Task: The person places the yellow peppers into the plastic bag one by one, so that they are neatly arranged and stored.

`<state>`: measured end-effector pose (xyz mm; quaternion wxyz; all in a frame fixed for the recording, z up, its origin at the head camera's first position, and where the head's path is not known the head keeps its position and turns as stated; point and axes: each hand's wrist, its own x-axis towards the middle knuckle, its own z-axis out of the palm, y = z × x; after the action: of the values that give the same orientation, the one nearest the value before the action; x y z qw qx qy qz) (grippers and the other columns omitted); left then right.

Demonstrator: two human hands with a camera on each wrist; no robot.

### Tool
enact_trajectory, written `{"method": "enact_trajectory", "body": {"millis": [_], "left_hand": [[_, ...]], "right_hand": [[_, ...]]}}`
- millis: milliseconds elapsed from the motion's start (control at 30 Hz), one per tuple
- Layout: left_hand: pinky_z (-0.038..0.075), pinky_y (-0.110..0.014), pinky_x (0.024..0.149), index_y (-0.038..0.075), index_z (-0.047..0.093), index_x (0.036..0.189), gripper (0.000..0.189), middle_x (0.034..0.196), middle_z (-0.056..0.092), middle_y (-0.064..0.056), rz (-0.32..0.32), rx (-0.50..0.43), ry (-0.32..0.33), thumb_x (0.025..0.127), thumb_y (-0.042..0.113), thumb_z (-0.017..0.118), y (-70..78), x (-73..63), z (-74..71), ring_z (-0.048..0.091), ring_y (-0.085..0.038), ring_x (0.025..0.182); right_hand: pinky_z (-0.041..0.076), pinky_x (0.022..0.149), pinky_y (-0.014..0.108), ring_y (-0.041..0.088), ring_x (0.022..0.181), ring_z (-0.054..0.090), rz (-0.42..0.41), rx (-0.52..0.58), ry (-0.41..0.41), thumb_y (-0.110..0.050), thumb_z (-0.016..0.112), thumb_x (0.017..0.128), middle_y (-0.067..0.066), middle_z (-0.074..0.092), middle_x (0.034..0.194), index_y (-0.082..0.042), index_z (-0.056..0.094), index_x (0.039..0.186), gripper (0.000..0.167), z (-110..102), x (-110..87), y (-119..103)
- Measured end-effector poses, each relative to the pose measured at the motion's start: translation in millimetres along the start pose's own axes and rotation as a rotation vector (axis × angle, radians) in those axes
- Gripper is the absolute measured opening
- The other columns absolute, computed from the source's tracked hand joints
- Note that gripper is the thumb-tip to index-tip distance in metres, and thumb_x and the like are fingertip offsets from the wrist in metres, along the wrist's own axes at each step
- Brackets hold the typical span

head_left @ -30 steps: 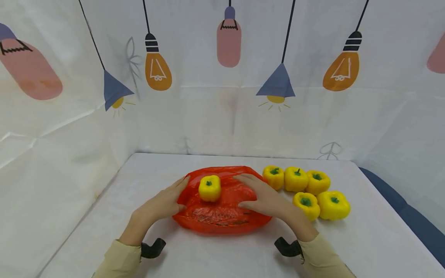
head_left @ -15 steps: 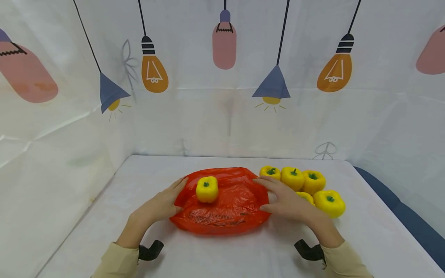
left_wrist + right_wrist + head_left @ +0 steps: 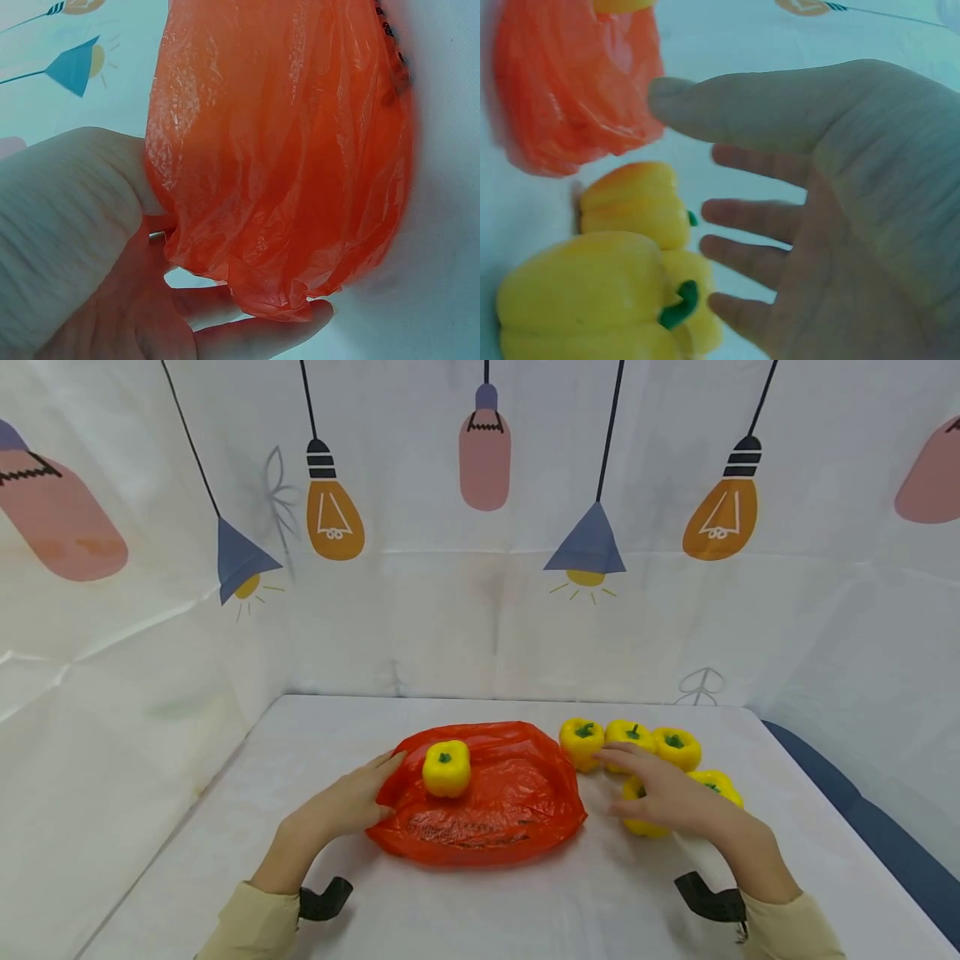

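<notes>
A red plastic bag [image 3: 517, 797] lies puffed on the white table, with one yellow bell pepper [image 3: 446, 768] resting on top of it, stem up. My left hand [image 3: 341, 806] is at the bag's left end; in the left wrist view its extended fingers [image 3: 259, 337] touch the crumpled plastic. To the right of the bag, my right hand [image 3: 678, 793] hovers over a group of several yellow bell peppers [image 3: 580, 745], partly hiding some. Its fingers [image 3: 757, 217] are spread and hold nothing. A large pepper [image 3: 585, 296] shows below them in the right wrist view.
A white cloth wall [image 3: 450, 627] printed with lamps and bulbs stands behind and at the left of the table [image 3: 480, 914]. Something dark blue [image 3: 832, 785] lies beyond the table's right edge. Black wrist mounts [image 3: 326, 900] stick out below both hands.
My right hand has left the bag's right side and moved right, over the peppers. The left hand stays by the bag. The view has shifted slightly.
</notes>
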<state>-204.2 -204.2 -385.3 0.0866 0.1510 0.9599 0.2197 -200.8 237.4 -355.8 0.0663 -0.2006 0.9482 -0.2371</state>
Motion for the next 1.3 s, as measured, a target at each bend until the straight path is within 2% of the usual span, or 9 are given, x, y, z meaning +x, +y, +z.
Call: {"method": "enact_trajectory", "body": {"millis": [200, 500, 867, 1167, 1300], "left_hand": [[0.032, -0.06, 0.117, 0.007, 0.028, 0.157, 0.076, 0.163, 0.028, -0.015, -0.002, -0.013, -0.008, 0.089, 0.007, 0.062, -0.7, 0.9, 0.8, 0.032, -0.039, 0.148], [0.033, -0.059, 0.117, 0.007, 0.027, 0.157, 0.077, 0.164, 0.027, -0.015, 0.009, -0.014, -0.01, 0.089, 0.006, 0.062, -0.7, 0.6, 0.0, 0.032, -0.038, 0.148], [0.034, -0.06, 0.115, 0.006, 0.027, 0.157, 0.077, 0.163, 0.027, -0.016, 0.001, -0.013, -0.015, 0.089, 0.006, 0.063, 1.7, -0.2, -1.5, 0.034, -0.039, 0.147], [0.034, -0.06, 0.115, 0.007, 0.027, 0.157, 0.077, 0.164, 0.026, -0.016, -0.017, -0.023, -0.023, 0.09, 0.008, 0.064, 1.9, -1.5, -1.8, 0.032, -0.039, 0.148], [0.034, -0.061, 0.115, 0.009, 0.026, 0.158, 0.078, 0.164, 0.026, -0.015, -0.034, -0.035, -0.027, 0.09, 0.009, 0.065, 3.0, -1.9, -1.9, 0.032, -0.039, 0.148]], "right_hand": [[0.038, 0.107, 0.067, 0.041, 0.139, 0.041, 0.002, -0.046, -0.022, -0.024, 0.077, 0.083, 0.013, 0.049, 0.15, -0.02, 0.056, 0.14, 0.061, -10, -7.0, 4], [0.037, 0.108, 0.067, 0.041, 0.138, 0.041, -0.002, -0.048, -0.045, -0.016, 0.079, 0.078, 0.008, 0.054, 0.146, -0.018, 0.058, 0.138, 0.064, -17, -12.4, 9], [0.039, 0.107, 0.066, 0.037, 0.127, 0.05, 0.052, -0.042, -0.095, -0.007, 0.078, 0.075, 0.012, 0.057, 0.141, -0.012, 0.059, 0.136, 0.064, -10, -10.4, 16], [0.041, 0.105, 0.065, 0.03, 0.118, 0.054, 0.115, -0.04, -0.111, -0.011, 0.082, 0.075, 0.011, 0.061, 0.137, -0.011, 0.059, 0.136, 0.065, -8, -8.7, 14], [0.043, 0.104, 0.064, 0.028, 0.112, 0.055, 0.08, -0.081, -0.1, -0.011, 0.081, 0.072, 0.012, 0.062, 0.134, -0.008, 0.06, 0.135, 0.067, -7, -7.5, 15]]}}
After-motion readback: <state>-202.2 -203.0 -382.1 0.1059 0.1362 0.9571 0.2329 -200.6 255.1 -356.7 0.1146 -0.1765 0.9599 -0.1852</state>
